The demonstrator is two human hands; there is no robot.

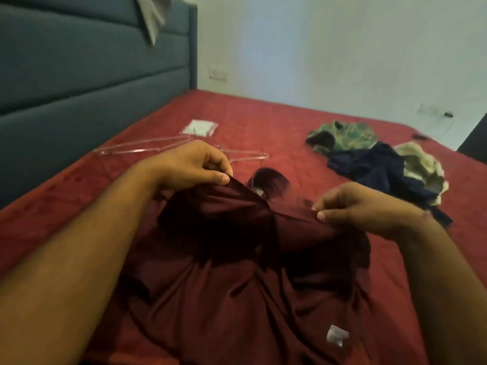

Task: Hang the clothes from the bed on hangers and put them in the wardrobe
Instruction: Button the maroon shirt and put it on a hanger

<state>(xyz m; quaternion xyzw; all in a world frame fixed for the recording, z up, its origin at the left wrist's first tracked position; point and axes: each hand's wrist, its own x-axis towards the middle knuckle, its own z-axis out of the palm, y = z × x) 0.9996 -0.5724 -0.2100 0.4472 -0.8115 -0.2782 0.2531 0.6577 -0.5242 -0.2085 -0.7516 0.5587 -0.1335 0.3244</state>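
Note:
A dark maroon garment (237, 280) hangs bunched between my hands above the red bed (276, 122), a white label showing near its lower right. My left hand (189, 167) pinches the cloth's upper edge on the left. My right hand (361, 209) pinches the upper edge on the right. Clear plastic hangers (147, 148) lie on the bed behind my left hand. More clothes lie at the right: a green patterned piece (345, 135), a navy piece (374, 167) and a pale cream piece (421, 164).
A teal padded headboard (92, 75) rises on the left, with a grey cloth (152, 17) hanging over its top. A small clear packet (200, 127) lies near the hangers. White walls with sockets stand behind the bed. A dark object edges in at far right.

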